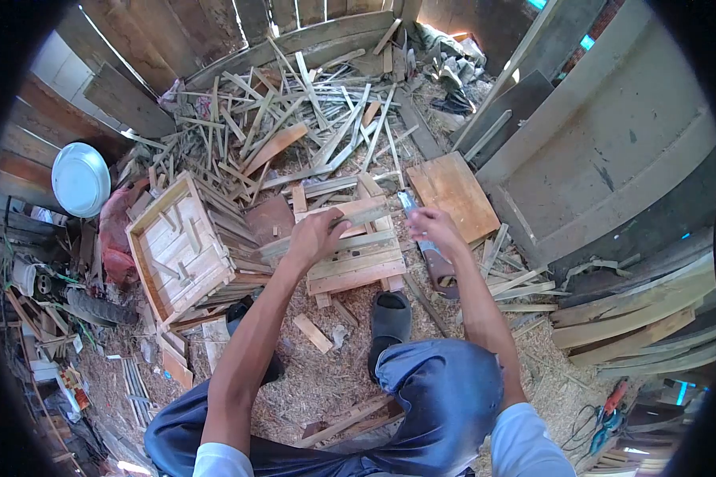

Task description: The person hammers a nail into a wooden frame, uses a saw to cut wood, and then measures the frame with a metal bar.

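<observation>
My left hand (317, 236) grips a thin wooden slat (363, 215) and holds it over a slatted wooden frame (358, 266) on the sawdust floor. My right hand (433, 226) hovers just right of the frame, fingers curled above a hand saw (428, 250) lying on the ground; whether it touches the saw I cannot tell. My black sandal (390, 318) rests right below the frame, and my bent knee in blue trousers (445, 381) is nearer to me.
A finished slatted crate (175, 246) lies tilted at the left. A large heap of offcut strips (294, 119) fills the back. A plywood square (452, 191) lies right of the saw. Stacked planks (636, 318) line the right side. A white bowl (80, 179) sits far left.
</observation>
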The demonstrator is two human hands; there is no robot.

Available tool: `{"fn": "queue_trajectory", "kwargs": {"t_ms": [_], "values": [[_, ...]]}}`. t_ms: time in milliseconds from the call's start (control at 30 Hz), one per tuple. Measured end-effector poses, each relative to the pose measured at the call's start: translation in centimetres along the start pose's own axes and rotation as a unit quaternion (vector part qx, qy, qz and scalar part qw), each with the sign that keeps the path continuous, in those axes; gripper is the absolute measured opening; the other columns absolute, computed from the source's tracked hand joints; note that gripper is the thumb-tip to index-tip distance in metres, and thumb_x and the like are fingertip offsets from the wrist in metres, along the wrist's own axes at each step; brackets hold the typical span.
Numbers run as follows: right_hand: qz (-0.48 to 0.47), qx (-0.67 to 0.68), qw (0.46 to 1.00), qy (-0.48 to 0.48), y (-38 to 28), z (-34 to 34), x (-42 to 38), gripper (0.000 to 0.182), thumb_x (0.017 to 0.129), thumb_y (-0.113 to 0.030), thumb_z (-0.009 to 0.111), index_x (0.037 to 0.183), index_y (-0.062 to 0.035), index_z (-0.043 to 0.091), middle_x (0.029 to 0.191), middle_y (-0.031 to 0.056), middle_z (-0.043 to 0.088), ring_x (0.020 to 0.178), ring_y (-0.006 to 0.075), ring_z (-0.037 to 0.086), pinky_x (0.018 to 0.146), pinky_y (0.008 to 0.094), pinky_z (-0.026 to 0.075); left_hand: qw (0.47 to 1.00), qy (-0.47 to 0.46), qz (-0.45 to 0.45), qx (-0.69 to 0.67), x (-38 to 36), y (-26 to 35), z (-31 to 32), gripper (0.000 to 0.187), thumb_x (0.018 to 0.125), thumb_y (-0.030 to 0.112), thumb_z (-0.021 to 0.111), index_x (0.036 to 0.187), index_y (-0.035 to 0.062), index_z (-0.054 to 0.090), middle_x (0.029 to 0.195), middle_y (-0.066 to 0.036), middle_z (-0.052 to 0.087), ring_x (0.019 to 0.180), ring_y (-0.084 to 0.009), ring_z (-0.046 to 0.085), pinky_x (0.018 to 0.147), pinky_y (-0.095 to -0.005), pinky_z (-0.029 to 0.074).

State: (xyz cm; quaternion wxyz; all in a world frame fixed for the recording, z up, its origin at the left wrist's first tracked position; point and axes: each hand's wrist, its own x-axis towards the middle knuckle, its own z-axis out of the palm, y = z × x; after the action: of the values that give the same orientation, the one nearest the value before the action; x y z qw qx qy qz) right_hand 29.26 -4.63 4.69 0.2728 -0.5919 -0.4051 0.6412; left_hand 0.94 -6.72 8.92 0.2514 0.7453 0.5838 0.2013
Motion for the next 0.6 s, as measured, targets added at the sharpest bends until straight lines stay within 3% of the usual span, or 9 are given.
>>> {"fn": "queue_trajectory", "kwargs": {"t_ms": [133, 267, 333, 400, 467, 533, 600], "values": [[0.026, 0.042, 0.998, -0.030, 1.7, 1.2, -0.3, 0.035, 0.096, -0.030, 0.054, 0.116, -0.0015, 0.058, 0.099, 0.0083, 0.067, 0.082, 0.0155, 0.064, 0.076, 0.0319, 0.053, 0.999, -0.005, 0.020, -0.029, -0.6, -0.3, 0.0, 0.028, 0.088, 0.031, 0.063, 0.099, 0.0052, 0.066, 0.084, -0.018, 0.068, 0.071, -0.0343, 0.066, 0.065, -0.0427, 0.051], [0.020, 0.080, 0.996, -0.021, 0.9, 2.9, -1.1, 0.038, 0.095, -0.032, 0.056, 0.119, -0.0017, 0.058, 0.097, 0.0094, 0.065, 0.085, 0.0166, 0.062, 0.070, 0.0331, 0.053, 0.999, 0.022, 0.041, -0.002, -1.8, -1.2, -0.1, 0.020, 0.083, 0.016, 0.063, 0.100, 0.0061, 0.065, 0.090, -0.017, 0.065, 0.078, -0.0359, 0.064, 0.069, -0.0439, 0.050], [-0.108, -0.090, 0.988, 0.069, -0.1, 3.5, -0.6, 0.041, 0.095, -0.036, 0.056, 0.117, -0.0017, 0.059, 0.093, 0.0079, 0.065, 0.079, 0.0154, 0.060, 0.068, 0.0325, 0.053, 0.997, 0.042, 0.059, 0.027, -1.6, -1.2, -0.2, 0.020, 0.080, 0.010, 0.062, 0.100, 0.0067, 0.064, 0.092, -0.016, 0.063, 0.084, -0.0378, 0.062, 0.071, -0.0453, 0.049], [-0.107, -0.061, 0.991, 0.057, -1.4, 4.5, -0.2, 0.041, 0.094, -0.038, 0.058, 0.112, -0.0009, 0.061, 0.092, 0.0070, 0.065, 0.072, 0.0133, 0.058, 0.062, 0.0307, 0.052, 0.979, 0.121, 0.136, 0.097, -1.2, -1.1, 0.3, 0.031, 0.073, 0.002, 0.062, 0.103, 0.0066, 0.065, 0.092, -0.014, 0.062, 0.077, -0.0331, 0.062, 0.069, -0.0421, 0.049], [-0.058, -0.007, 0.998, 0.009, -2.9, 5.9, 0.1, 0.038, 0.094, -0.036, 0.059, 0.108, -0.0001, 0.061, 0.088, 0.0052, 0.064, 0.067, 0.0117, 0.057, 0.058, 0.0283, 0.051, 0.976, 0.127, 0.143, 0.102, -0.4, -1.1, 1.3, 0.032, 0.074, 0.004, 0.062, 0.105, 0.0089, 0.064, 0.095, -0.011, 0.061, 0.085, -0.0306, 0.060, 0.075, -0.0412, 0.047], [-0.062, 0.007, 0.998, 0.022, -2.5, 6.4, 1.5, 0.035, 0.093, -0.034, 0.060, 0.104, -0.0006, 0.060, 0.085, 0.0047, 0.063, 0.065, 0.0106, 0.057, 0.056, 0.0276, 0.051, 0.966, 0.125, 0.175, 0.145, 0.4, -0.4, 1.5, 0.024, 0.077, 0.008, 0.059, 0.101, 0.0111, 0.063, 0.102, -0.011, 0.057, 0.098, -0.0276, 0.057, 0.084, -0.0402, 0.042], [-0.066, 0.088, 0.993, 0.048, -2.3, 6.2, 2.4, 0.026, 0.091, -0.027, 0.063, 0.100, -0.0027, 0.061, 0.082, 0.0035, 0.062, 0.064, 0.0103, 0.057, 0.056, 0.0277, 0.051, 0.968, 0.112, 0.159, 0.161, 1.0, -0.5, 1.4, 0.025, 0.080, 0.010, 0.058, 0.103, 0.0126, 0.064, 0.102, -0.010, 0.057, 0.100, -0.0250, 0.055, 0.086, -0.0377, 0.039]]}}
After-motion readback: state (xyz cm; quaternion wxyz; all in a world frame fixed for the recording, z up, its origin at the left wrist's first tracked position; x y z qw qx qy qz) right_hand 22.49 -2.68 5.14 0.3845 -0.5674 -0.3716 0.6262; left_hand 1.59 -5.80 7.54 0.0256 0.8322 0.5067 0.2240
